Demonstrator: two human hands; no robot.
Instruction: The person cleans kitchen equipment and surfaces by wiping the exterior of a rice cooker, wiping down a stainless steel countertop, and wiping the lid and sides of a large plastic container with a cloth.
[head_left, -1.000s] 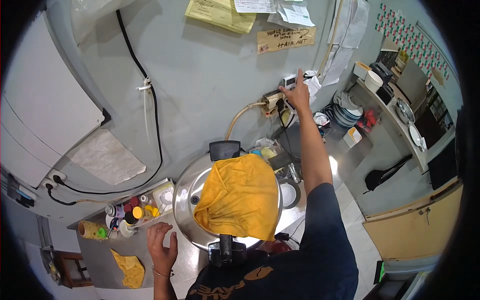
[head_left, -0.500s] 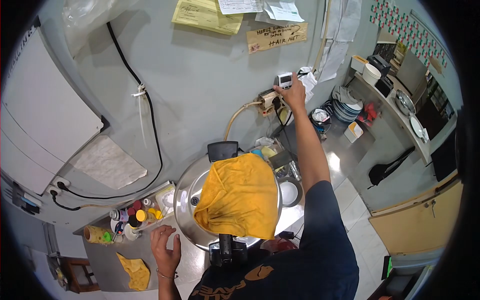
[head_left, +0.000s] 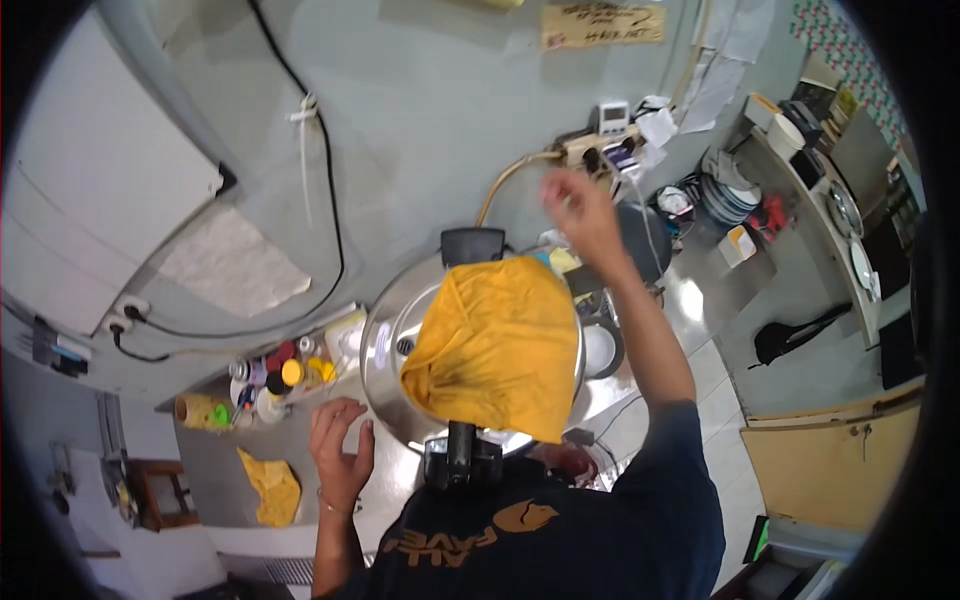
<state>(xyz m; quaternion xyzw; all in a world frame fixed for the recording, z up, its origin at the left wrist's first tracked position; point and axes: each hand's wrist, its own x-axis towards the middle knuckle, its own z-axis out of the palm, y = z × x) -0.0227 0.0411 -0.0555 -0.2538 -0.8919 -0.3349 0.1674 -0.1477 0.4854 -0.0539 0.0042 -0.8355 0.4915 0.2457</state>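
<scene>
My right hand (head_left: 578, 212) is raised in front of the wall, below and left of the wall socket (head_left: 590, 152) and the small white timer (head_left: 613, 118); its fingers are blurred by motion. My left hand (head_left: 341, 450) hovers over the counter, left of the pot, with fingers apart and nothing in it. Between my hands, a yellow cloth (head_left: 495, 345) lies over the lid of a large steel pot (head_left: 378, 350) with black handles (head_left: 473, 244).
Bottles and jars (head_left: 290, 372) stand at the left of the steel counter (head_left: 215, 480), near a second yellow cloth (head_left: 272, 487). Stacked plates (head_left: 730, 200) sit at the right. A black cable (head_left: 335, 200) hangs down the wall.
My right hand has drawn back from the timer, down and away from the wall. The view has shifted, and the socket with its plugs shows more fully. My left hand remains beside the pot.
</scene>
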